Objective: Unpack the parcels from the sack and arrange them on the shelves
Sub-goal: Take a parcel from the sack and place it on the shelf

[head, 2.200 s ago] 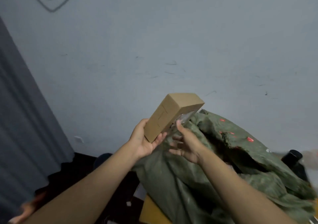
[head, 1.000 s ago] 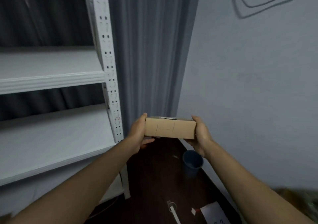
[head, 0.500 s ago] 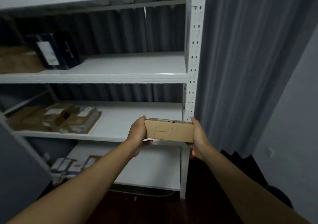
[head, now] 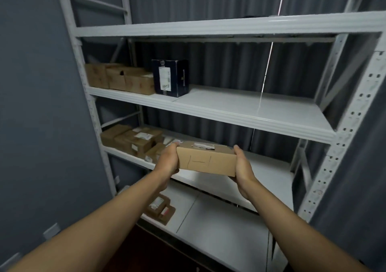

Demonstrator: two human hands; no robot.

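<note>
I hold a long brown cardboard parcel (head: 205, 161) level in front of the white metal shelving unit (head: 250, 119). My left hand (head: 168, 161) grips its left end and my right hand (head: 243, 167) grips its right end. A small white label lies on the parcel's top face, and pen lines mark its front. The parcel hovers at the height of the third shelf (head: 269, 177), near that shelf's front edge. The sack is out of view.
Brown boxes (head: 121, 79) and a dark blue box (head: 170, 77) stand at the left of the second shelf. Several labelled brown parcels (head: 133, 139) crowd the third shelf's left part. Flat parcels (head: 160, 208) lie on the lowest shelf. A grey wall (head: 37, 104) is at the left.
I have turned from the sack to the shelving and come closer. The parcel, first tilted in my hands, is now level and held at both ends before the third shelf.
</note>
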